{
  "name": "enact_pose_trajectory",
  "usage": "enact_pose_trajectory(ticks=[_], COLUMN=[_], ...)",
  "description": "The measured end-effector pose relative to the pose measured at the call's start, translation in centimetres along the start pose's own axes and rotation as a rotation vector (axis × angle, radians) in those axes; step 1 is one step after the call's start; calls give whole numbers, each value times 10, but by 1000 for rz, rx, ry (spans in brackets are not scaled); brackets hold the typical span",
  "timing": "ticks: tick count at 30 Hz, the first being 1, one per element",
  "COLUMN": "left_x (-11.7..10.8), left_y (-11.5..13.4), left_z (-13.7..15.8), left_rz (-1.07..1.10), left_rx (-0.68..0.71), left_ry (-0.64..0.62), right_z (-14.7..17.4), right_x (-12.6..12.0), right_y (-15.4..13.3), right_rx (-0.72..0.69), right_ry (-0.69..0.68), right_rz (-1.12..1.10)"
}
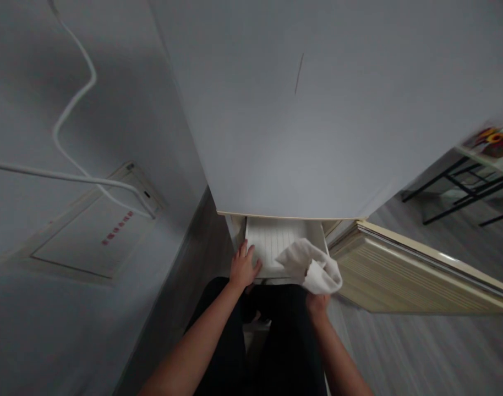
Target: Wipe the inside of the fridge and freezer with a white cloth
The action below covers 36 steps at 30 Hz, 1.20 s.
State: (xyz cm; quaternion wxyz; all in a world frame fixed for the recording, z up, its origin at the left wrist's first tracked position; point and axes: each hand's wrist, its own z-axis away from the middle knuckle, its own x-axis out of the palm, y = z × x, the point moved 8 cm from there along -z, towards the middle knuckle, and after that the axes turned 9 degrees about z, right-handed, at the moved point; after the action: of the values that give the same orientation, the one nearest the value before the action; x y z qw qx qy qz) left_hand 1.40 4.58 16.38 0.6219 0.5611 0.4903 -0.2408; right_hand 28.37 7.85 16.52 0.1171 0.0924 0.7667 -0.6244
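Note:
A white pull-out drawer point(267, 242) with a ridged floor juts from the lower part of a tall white fridge-like cabinet point(293, 137). At its left rim rests my left hand point(244, 267), with the fingers stretched apart and the thumb towards the inside. My right hand point(317, 302) is just beyond the drawer's right front corner. It holds a crumpled white cloth point(313, 267), which hides most of its fingers. Part of the cloth hangs over the drawer's floor.
An open cream door point(416, 275) with ribbed inner lining swings out to the right. On the left wall are a panel with red lettering point(82, 236) and a white cable point(76, 99). A black-legged table point(474, 181) with flowers point(497, 137) stands at far right.

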Motion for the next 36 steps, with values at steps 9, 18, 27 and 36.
enact_pose_trajectory(ticks=[9, 18, 27, 36], left_x=[5, 5, 3, 3], left_y=[0, -7, -5, -1], left_z=[1, 5, 3, 2], left_rz=[-89, -96, -110, -128], left_rx=[36, 22, 4, -7], left_ry=[-49, -45, -77, -82], right_z=[-113, -145, -205, -129], right_x=[208, 273, 118, 211], right_y=[-19, 41, 126, 84], right_rx=[-293, -285, 66, 112], right_ry=[-875, -903, -749, -947], right_rz=[921, 1142, 1292, 1349])
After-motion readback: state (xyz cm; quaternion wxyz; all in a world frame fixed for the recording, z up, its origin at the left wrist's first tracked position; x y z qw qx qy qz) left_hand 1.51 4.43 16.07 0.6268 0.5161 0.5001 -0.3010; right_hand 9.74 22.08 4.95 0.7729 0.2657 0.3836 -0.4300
